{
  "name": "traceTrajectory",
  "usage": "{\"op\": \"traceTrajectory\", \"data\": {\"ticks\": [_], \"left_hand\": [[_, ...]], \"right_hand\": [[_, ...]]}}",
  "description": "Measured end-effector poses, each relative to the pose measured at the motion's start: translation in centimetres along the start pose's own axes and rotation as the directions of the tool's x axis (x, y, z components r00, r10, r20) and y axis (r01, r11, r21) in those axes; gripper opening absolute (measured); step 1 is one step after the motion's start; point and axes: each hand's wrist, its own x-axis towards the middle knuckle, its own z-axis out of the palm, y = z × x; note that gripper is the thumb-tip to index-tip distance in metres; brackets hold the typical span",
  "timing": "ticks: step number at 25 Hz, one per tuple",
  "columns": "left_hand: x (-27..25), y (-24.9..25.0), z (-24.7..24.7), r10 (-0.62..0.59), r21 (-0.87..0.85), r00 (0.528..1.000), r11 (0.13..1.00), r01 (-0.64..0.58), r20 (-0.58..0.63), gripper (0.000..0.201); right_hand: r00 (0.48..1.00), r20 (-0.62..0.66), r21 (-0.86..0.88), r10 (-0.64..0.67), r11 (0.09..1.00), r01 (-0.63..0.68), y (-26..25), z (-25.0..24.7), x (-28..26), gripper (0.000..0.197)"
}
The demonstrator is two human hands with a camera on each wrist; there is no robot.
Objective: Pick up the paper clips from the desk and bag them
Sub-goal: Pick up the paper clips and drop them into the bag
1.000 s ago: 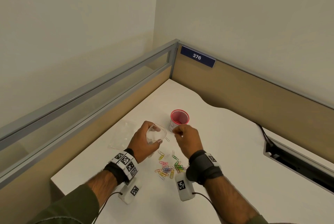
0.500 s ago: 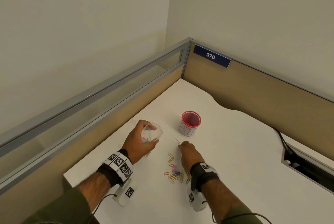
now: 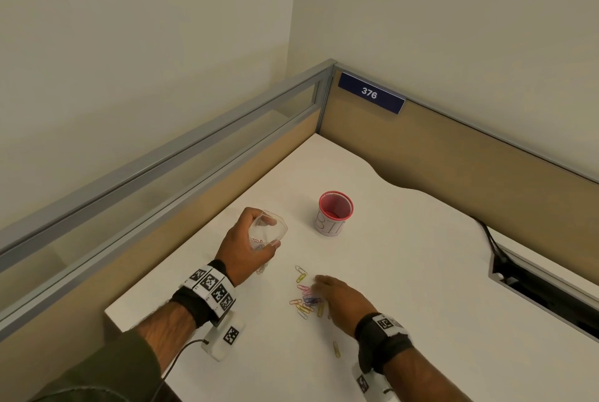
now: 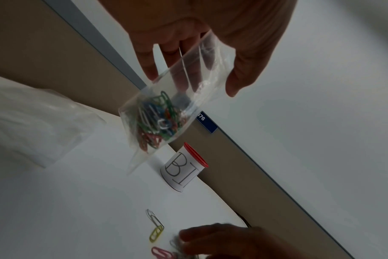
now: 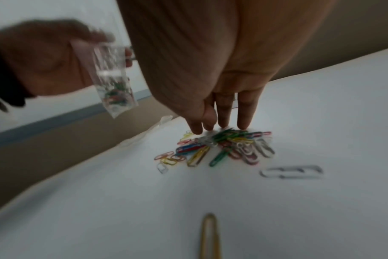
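Head camera looks down on a white desk point(image 3: 421, 272) set into a cubicle corner, where the left hand point(image 3: 241, 251) holds a small clear bag point(image 3: 267, 233) up off the surface — thumb on one side, fingers on the other, its mouth spread wide. From the left wrist view the bag point(image 4: 166, 112) hangs below the fingers with a clump of green, blue, red and white clips already in its bottom. The right hand point(image 3: 343, 299) is down at the pile of paper clips point(image 3: 306, 299), fingers extended and close together; the right wrist view shows the fingertips point(image 5: 243, 125) touching the far edge of the pile point(image 5: 222, 149), but whether any clip is pinched cannot be told from the blur. Two clips, one white and one yellow point(image 3: 300, 274), lie just beyond the pile toward the cup, and a single yellow clip point(image 3: 337, 349) lies apart near the right wrist. A red-rimmed cup point(image 3: 334, 213) with a white paper label stands upright farther back on the desk, well apart from both hands. A blue plate reading 376 point(image 3: 371, 93) is fixed on the partition — behind the cup, at the corner.
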Motion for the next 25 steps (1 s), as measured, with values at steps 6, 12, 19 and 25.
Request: {"op": "traceTrajectory", "data": {"ticks": [6, 12, 19, 25], "left_hand": [[-1.8, 0.2, 1.0, 0.007, -0.014, 1.000, 1.000, -0.007, 0.001, 0.046], [-3.5, 0.7, 1.9, -0.007, -0.026, 1.000, 1.000, 0.007, -0.014, 0.045], [-4.0, 1.1, 2.0, 0.009, -0.012, 1.000, 1.000, -0.010, -0.021, 0.045], [-3.6, 1.2, 1.7, 0.009, 0.003, 1.000, 1.000, -0.009, -0.010, 0.046]], "right_hand": [[0.999, 0.000, 0.017, 0.035, 0.999, -0.035, 1.3, 1.5, -8.2, 0.040], [0.999, 0.007, 0.062, 0.039, 0.997, -0.040, -0.2, 3.9, -5.7, 0.030], [0.960, -0.085, 0.137, 0.267, 0.957, -0.254, 3.6, -1.0, -2.8, 0.052], [0.984, -0.008, -0.058, 0.176, 0.983, -0.176, 0.9, 0.4, -1.2, 0.060]]}}
